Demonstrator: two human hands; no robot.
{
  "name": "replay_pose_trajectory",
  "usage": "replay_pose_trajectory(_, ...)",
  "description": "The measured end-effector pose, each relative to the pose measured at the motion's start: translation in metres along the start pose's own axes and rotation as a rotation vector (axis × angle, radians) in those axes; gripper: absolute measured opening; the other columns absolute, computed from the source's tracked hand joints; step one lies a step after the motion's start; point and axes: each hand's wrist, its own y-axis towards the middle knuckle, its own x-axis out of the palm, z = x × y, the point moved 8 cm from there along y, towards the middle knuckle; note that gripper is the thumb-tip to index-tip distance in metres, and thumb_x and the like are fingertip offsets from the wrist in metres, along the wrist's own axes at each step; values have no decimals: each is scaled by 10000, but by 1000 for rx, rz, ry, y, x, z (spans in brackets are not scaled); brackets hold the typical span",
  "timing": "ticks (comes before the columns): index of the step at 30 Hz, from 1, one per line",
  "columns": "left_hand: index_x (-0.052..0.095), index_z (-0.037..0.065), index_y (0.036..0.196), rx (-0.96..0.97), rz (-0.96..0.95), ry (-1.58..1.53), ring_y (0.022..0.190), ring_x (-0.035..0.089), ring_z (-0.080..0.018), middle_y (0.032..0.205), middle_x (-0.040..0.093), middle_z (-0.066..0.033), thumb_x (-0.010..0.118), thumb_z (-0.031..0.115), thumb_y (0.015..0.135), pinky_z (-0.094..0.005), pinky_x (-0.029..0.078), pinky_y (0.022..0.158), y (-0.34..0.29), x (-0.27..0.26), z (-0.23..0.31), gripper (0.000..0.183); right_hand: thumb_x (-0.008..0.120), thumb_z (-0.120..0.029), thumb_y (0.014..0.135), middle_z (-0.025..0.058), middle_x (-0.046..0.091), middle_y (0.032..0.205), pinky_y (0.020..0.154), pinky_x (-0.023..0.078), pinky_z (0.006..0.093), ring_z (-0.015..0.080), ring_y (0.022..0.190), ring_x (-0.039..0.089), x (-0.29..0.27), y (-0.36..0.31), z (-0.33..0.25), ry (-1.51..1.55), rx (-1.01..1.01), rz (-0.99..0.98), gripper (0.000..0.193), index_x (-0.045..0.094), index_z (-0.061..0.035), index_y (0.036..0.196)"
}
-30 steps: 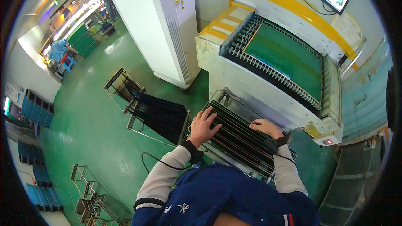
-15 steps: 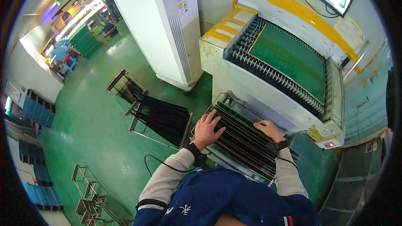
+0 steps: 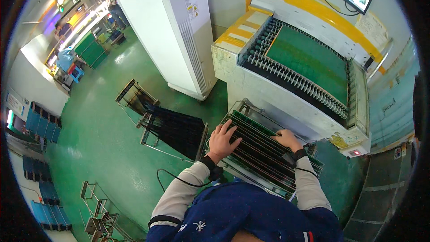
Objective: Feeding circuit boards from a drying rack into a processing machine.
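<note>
Thin panels [image 3: 262, 145] stand on edge in a metal rack [image 3: 244, 102] beside a white machine [image 3: 268, 92], under a worker's two hands. The left hand [image 3: 221, 141] spreads wide over their left ends; the right hand [image 3: 289, 140], fingers drawn in, is at the far panels' top edges, though whether it grips one cannot be told. Little has shifted in the last second: both hands remain over the same rack and no panel has come clear of it, so the handling appears mid-step. A second rack [image 3: 202, 141], to the left, holds dark sheets [image 3: 174, 127] packed close together, while a single green board [image 3: 311, 65] lies flat on the machine's rollers [image 3: 256, 59].
</note>
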Motion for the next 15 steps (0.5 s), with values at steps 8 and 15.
replay_pose_trajectory(8, 726, 133, 1322, 2, 20, -13, 1304, 572, -378, 1538, 574, -107, 795, 458, 907, -496, 495, 1085, -1, -2, 1, 531, 790, -569, 884, 258, 767, 1147, 929, 558, 457, 415, 1076, 736, 8, 7, 12, -7, 15, -8, 644, 783, 2, 1182)
replay_pose_trajectory(15, 720, 133, 1327, -3, 27, -15, 1306, 568, -386, 1535, 574, -108, 792, 458, 911, -497, 486, 1098, -3, -4, 0, 533, 806, -531, 862, 258, 757, 1221, 993, 552, 453, 409, 1155, 722, 8, 8, 9, 27, 66, -69, 634, 780, -5, 1216)
